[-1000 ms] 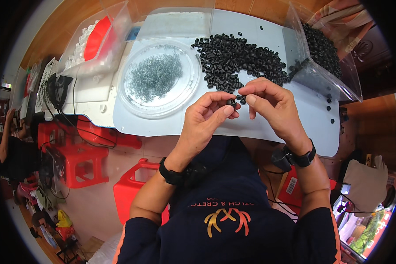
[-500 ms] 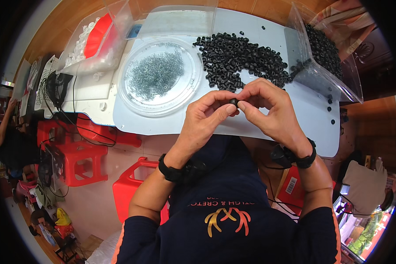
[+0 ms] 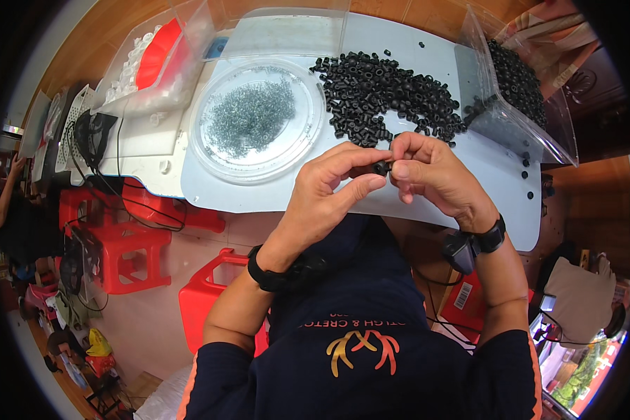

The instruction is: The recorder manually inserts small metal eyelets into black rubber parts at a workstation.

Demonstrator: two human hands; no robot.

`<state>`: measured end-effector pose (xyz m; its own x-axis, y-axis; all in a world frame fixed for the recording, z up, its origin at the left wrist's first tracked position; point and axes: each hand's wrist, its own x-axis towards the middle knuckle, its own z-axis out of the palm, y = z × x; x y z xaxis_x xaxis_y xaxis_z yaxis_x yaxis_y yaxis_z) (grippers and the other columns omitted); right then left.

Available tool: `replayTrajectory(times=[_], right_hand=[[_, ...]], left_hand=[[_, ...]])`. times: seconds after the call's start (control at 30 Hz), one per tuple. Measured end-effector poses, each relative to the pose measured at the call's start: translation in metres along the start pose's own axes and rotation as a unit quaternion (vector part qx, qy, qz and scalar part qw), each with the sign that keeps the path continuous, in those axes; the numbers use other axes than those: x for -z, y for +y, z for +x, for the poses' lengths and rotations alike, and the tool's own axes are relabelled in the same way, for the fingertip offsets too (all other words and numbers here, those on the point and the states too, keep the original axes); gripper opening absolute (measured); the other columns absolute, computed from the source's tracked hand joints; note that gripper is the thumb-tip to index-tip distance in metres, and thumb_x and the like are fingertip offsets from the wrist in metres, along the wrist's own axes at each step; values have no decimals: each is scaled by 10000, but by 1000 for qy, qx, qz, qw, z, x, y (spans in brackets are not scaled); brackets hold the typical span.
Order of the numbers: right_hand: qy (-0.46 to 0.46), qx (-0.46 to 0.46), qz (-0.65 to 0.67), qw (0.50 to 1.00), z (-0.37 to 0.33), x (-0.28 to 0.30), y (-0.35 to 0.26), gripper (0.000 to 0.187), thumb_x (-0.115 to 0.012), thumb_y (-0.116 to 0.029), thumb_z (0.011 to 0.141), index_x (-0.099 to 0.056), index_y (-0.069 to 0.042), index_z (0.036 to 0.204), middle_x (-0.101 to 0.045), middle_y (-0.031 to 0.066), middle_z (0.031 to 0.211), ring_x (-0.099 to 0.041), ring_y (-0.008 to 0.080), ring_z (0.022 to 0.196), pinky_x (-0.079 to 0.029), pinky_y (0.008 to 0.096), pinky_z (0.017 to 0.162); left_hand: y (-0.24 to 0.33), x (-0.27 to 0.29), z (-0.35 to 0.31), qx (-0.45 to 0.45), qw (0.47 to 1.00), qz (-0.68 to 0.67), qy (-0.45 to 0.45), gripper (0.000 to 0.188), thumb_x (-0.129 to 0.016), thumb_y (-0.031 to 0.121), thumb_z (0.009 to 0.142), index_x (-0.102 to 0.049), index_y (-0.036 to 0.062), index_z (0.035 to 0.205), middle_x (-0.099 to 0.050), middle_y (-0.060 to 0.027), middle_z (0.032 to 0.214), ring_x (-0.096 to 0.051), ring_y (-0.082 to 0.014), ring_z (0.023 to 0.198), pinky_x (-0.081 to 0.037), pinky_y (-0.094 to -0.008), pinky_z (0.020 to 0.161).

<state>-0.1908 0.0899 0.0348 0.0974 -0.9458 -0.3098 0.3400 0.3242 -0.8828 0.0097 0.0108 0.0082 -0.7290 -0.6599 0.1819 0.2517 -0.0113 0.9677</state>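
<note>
A small round black plastic part (image 3: 381, 168) is pinched between the thumb and fingers of my left hand (image 3: 329, 183), above the near edge of the pale table. My right hand (image 3: 437, 173) is right beside it, thumb and index finger closed near the part's right side. Whether those right fingertips hold something small of their own is hidden. Just beyond the hands lies a loose pile of similar black parts (image 3: 371, 94). To the left, a round clear plastic tray (image 3: 201, 157) carries a heap of tiny clear, greenish rings (image 3: 252, 115).
A tilted clear bin (image 3: 511, 115) of black parts stands at the far right, with a few strays (image 3: 525, 163) beside it. Another clear bin (image 3: 143, 101) at the far left holds white pieces and a red scoop-like piece (image 3: 159, 56). Red stools (image 3: 129, 262) stand below.
My right hand has turned and drawn slightly right, its fingers curling down. The left hand keeps the black part, which now shows more clearly between the hands.
</note>
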Motion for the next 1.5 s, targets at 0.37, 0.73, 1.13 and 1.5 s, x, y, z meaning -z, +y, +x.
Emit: replayTrajectory(times=[0.37, 0.73, 1.13, 1.5], right_hand=[[-136, -60, 175, 973, -4, 0, 11, 241, -692, -204, 916, -646, -46, 1093, -640, 25, 898, -562, 84, 711, -508, 233, 539], [-92, -29, 173, 980, -7, -11, 18, 228, -689, -195, 922, -632, -67, 1102, -627, 7, 878, -591, 86, 751, -548, 279, 674], [-101, -57, 168, 979, -4, 3, 21, 326, -672, -250, 929, -607, -52, 1181, -604, 18, 917, -557, 88, 756, -566, 316, 659], [-103, -47, 188, 976, -5, -4, 19, 216, -649, -226, 951, -631, -42, 1063, -622, 13, 924, -557, 74, 744, -586, 307, 680]], left_hand=[[6, 4, 6, -143, 982, 100, -75, 304, -693, 69, 853, -689, 23, 1154, -630, -139, 1166, -581, -254, 1151, -447, -365, 993], [6, 11, 11, -188, 966, 151, -93, 279, -663, 64, 866, -690, -1, 1136, -673, -157, 1158, -622, -300, 1141, -504, -378, 949], [-10, -5, 4, -150, 983, 97, -40, 282, -648, 30, 884, -653, -18, 1162, -653, -177, 1184, -604, -315, 1171, -485, -396, 985], [-3, -2, 4, -208, 966, 150, -38, 273, -677, 18, 857, -660, -22, 1127, -651, -187, 1171, -611, -337, 1156, -489, -417, 989]])
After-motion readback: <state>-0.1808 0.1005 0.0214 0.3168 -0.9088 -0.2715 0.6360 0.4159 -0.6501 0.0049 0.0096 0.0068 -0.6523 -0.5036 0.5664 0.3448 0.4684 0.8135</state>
